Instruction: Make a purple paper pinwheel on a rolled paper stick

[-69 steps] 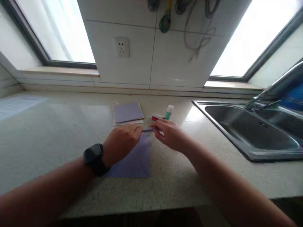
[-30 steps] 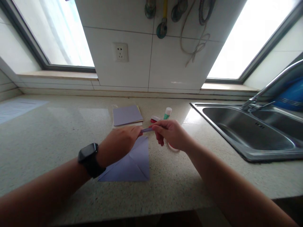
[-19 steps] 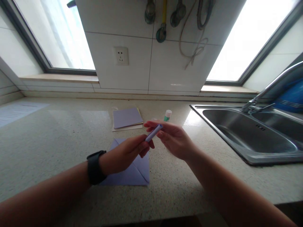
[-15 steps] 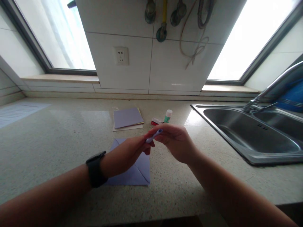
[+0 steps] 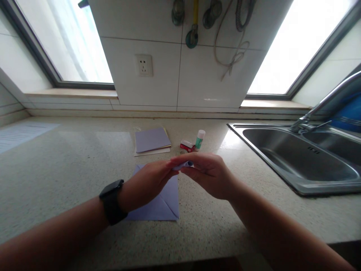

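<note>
A small roll of pale purple paper (image 5: 184, 165) lies between my two hands above the counter. Its rolled end faces toward me and to the right. My left hand (image 5: 149, 184), with a black watch on the wrist, is closed on the roll's left part. On the other side, my right hand (image 5: 210, 173) closes its thumb and fingers round the right end. Below my left hand lies a purple sheet with diagonal creases (image 5: 166, 201), partly covered by that hand and wrist.
Behind my hands are a stack of coloured paper (image 5: 152, 139), a small red-and-white box (image 5: 187, 145) and an upright glue stick (image 5: 200, 139). A steel sink (image 5: 299, 158) is at the right. A printed sheet (image 5: 22, 133) lies at the far left.
My hands have drawn closer around the paper roll, which now lies flatter and shows less of itself. The right hand has dropped slightly, so more of the box is visible.
</note>
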The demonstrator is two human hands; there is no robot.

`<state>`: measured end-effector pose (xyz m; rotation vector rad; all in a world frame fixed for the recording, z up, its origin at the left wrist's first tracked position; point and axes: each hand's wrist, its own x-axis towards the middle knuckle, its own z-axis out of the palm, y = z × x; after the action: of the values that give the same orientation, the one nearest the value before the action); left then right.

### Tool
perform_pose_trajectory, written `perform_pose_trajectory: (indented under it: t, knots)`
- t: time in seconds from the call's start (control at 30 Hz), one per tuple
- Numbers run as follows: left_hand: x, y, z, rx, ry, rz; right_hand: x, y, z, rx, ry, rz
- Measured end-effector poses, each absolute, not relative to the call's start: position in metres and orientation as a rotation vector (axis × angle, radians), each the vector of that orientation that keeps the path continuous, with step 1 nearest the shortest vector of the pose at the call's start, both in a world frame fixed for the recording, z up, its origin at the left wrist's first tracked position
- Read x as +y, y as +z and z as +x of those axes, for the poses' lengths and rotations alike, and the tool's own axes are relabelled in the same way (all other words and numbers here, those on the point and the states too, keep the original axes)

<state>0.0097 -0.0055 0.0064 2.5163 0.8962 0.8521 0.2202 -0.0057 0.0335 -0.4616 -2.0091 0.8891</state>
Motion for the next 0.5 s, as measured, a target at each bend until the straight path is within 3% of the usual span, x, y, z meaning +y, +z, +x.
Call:
perform_pose_trajectory:
  t: [0.13, 0.5]
  knots:
    - [-0.002, 0.008, 0.009, 0.852, 0.729, 2.511, -0.005, 0.031, 0.220, -1.999, 0.887, -0.452]
    - [-0.004, 0.002, 0.006, 1.097, 1.039, 2.586, -0.012, 0.019, 0.201, -1.819, 0.619, -0.608]
